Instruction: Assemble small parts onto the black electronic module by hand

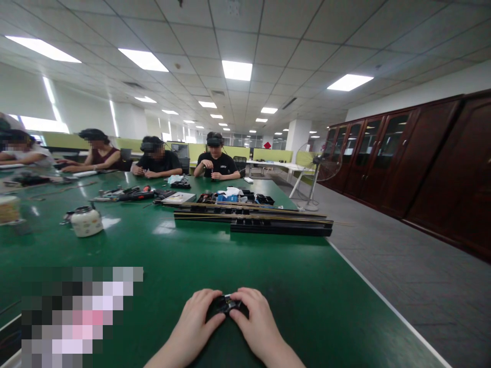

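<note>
My left hand point(194, 322) and my right hand point(255, 322) meet at the near edge of the green table point(268, 271). Both are curled round a small black part point(227, 304) held between the fingertips, resting on or just above the tabletop. Most of the part is hidden by my fingers, so its shape is unclear.
Long black rails with thin rods point(253, 217) lie across the middle of the table. A white round pot point(87, 221) stands to the left, tools and small boxes point(230, 197) further back. Several people sit at the far end. A standing fan point(320, 171) and dark wooden cabinets point(422, 158) line the right side.
</note>
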`<state>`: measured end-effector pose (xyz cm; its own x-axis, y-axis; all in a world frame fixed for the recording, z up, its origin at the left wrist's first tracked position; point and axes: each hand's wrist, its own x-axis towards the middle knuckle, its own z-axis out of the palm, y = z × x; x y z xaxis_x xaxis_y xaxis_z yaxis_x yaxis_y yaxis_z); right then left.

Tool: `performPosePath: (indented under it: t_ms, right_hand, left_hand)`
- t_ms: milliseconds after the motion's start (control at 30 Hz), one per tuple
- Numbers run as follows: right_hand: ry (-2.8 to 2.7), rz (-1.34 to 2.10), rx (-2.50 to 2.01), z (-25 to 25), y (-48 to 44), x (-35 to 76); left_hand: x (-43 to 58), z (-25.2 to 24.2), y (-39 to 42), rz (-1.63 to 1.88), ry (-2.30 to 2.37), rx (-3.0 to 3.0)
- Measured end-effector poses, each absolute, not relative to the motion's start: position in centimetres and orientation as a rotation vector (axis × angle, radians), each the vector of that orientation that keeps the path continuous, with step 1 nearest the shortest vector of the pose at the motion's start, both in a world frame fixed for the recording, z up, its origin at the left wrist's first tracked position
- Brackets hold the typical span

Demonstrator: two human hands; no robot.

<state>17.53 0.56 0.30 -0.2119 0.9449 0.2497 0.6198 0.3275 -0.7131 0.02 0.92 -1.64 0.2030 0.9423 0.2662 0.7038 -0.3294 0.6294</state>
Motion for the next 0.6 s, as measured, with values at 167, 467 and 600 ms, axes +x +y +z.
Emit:
performPosePath:
  t_ms: [167, 467, 600]
  right_hand:
    - [-1.913, 0.648, -1.350, 0.58, 0.33, 17.60]
    - [-1.766, 0.713, -1.269, 0.26, 0.84, 17.52]
    - [-1.616, 0.740, -1.319, -0.15, 1.24, 17.83]
  left_hand:
    - [0.11, -1.44, 0.76, 0.893, 1.517, 2.101]
    - [0.16, -1.48, 0.74, 0.876, 1.513, 2.069]
    - [0.23, -1.25, 0.62, 0.872, 1.508, 2.061]
